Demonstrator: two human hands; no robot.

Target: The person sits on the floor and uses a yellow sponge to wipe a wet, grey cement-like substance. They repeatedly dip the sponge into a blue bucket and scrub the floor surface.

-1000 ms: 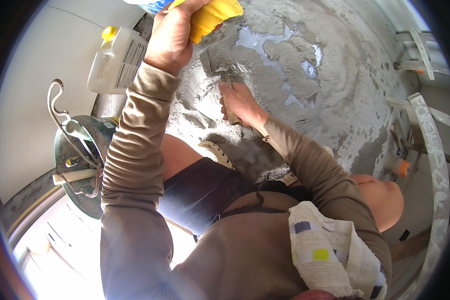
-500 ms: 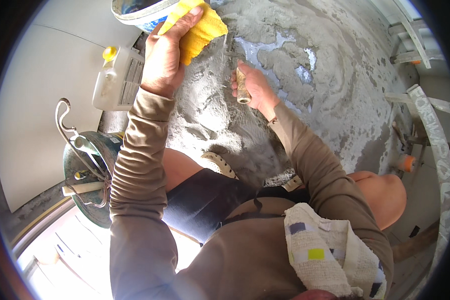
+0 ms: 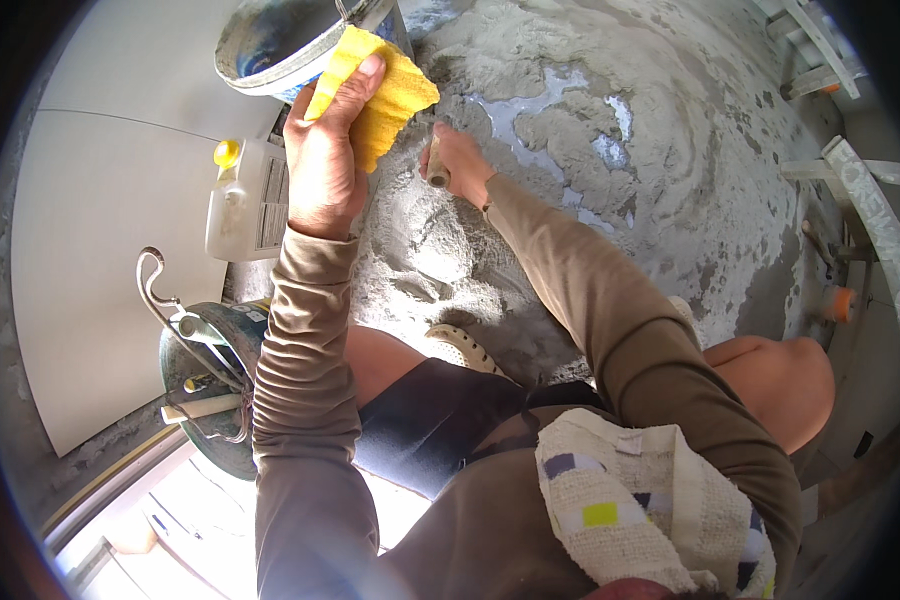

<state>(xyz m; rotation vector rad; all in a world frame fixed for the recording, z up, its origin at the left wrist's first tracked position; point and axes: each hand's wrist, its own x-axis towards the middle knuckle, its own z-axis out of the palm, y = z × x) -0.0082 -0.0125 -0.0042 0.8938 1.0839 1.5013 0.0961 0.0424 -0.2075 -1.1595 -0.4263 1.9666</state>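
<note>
My left hand (image 3: 328, 165) is closed on a yellow sponge cloth (image 3: 390, 115) with a ragged edge, its thumb pressed on top. The cloth hangs beside the rim of a blue-and-white bucket (image 3: 295, 65), which has grey smears inside. My right hand (image 3: 460, 165) grips the worn wooden handle (image 3: 436, 172) of a hand tool; its working end is hidden beyond my fingers. Under and around the tool spreads wet grey mortar (image 3: 560, 150), with pale watery puddles (image 3: 530, 120) to the right of my right hand.
A translucent jug (image 3: 245, 200) with a yellow cap stands left of my left forearm. Nearer sits a dark green bucket (image 3: 210, 380) holding a hose and tools. Plaster-smeared boards (image 3: 860, 190) lean at the far right. My shoe (image 3: 460, 350) rests at the mortar's near edge.
My right hand has moved left with the tool, closer to the cloth. My left hand with the cloth has come slightly nearer. The view has shifted, showing more of the blue-and-white bucket.
</note>
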